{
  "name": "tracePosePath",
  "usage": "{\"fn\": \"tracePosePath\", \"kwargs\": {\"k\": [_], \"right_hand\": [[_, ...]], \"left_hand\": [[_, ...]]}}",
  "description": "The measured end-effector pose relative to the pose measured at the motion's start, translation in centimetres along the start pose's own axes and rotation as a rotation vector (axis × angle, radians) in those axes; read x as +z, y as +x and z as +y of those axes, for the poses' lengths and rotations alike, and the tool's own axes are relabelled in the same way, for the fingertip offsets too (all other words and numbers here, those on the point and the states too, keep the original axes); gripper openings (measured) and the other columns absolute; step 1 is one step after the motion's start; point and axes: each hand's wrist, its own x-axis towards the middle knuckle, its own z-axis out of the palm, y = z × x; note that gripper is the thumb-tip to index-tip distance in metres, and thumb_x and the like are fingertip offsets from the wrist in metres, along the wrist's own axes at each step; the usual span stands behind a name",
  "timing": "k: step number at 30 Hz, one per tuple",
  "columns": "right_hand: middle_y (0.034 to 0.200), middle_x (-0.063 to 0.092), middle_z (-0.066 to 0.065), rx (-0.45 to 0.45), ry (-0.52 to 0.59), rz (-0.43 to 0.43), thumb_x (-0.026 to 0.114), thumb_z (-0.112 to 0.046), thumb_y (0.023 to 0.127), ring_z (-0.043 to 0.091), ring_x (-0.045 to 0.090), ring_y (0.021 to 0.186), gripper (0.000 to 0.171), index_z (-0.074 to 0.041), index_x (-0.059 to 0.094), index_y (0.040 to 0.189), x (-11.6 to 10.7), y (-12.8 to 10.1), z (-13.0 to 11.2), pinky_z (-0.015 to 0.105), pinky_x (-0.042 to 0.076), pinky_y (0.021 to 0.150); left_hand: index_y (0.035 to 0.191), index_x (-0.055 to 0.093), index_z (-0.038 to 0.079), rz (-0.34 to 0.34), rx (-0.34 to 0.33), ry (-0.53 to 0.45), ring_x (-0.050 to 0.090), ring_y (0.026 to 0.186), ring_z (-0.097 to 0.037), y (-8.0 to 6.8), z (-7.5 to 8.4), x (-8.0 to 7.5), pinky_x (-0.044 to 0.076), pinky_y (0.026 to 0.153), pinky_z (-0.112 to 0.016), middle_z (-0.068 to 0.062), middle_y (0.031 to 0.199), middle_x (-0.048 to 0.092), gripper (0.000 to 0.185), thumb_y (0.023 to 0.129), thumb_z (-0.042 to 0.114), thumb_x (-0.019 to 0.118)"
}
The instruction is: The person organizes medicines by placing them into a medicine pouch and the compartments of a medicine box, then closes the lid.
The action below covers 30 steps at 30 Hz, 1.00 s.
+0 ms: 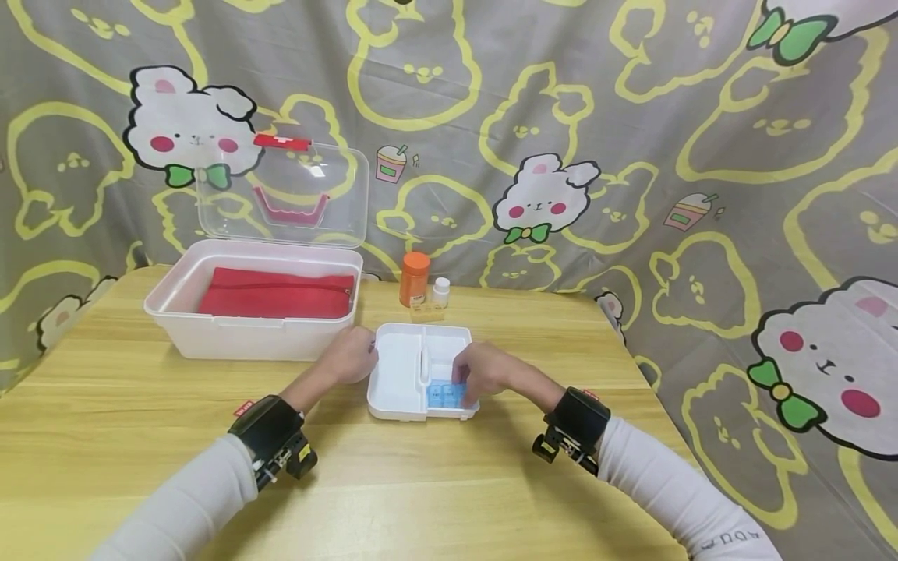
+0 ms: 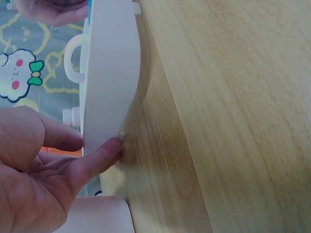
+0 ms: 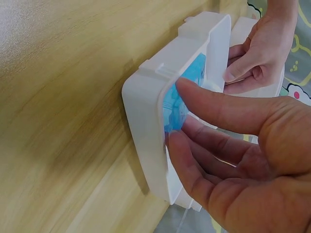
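A small white box (image 1: 397,372) with a divider and a loop handle (image 1: 425,366) lies opened out on the table. My left hand (image 1: 353,355) holds its left edge between thumb and fingers; the left wrist view shows the fingertips at the white wall (image 2: 111,63). Over the box's right compartment, my right hand (image 1: 486,369) pinches a translucent blue pill organizer (image 1: 442,395). In the right wrist view the thumb and fingers meet the ends of the blue organizer (image 3: 187,92), which sits inside the compartment's walls.
Behind the left hand stands a larger white bin (image 1: 245,339), its clear lid (image 1: 337,187) raised, with a red zippered pouch (image 1: 273,294) inside. An orange bottle (image 1: 415,279), a small white bottle (image 1: 441,291) and a yellowish pill case (image 1: 426,312) stand beyond the white box. A patterned curtain rises behind the table.
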Motion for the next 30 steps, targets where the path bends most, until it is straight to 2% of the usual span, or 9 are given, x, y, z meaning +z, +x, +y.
{"fn": "tracePosePath", "kwargs": {"k": [22, 30], "right_hand": [[0.088, 0.070, -0.001, 0.032, 0.053, -0.029, 0.090, -0.006, 0.070, 0.015, 0.061, 0.084, 0.023, -0.012, 0.073, 0.086, 0.0, 0.3, -0.4, 0.029, 0.053, 0.079], [0.085, 0.068, 0.000, -0.006, 0.081, 0.006, 0.087, -0.010, 0.073, 0.014, 0.060, 0.080, 0.020, -0.009, 0.074, 0.087, -0.9, 0.6, -0.1, 0.025, 0.051, 0.072]], "left_hand": [[0.066, 0.052, 0.006, 0.009, 0.011, -0.008, 0.046, 0.056, -0.017, -0.1, -0.2, 0.1, 0.038, 0.053, -0.025, -0.003, 0.061, 0.042, 0.027, 0.092, -0.001, 0.052], [0.074, 0.059, 0.003, -0.004, -0.014, -0.020, 0.049, 0.058, -0.018, -0.2, -0.1, 0.0, 0.039, 0.054, -0.026, -0.005, 0.064, 0.047, 0.022, 0.095, 0.000, 0.052]]}}
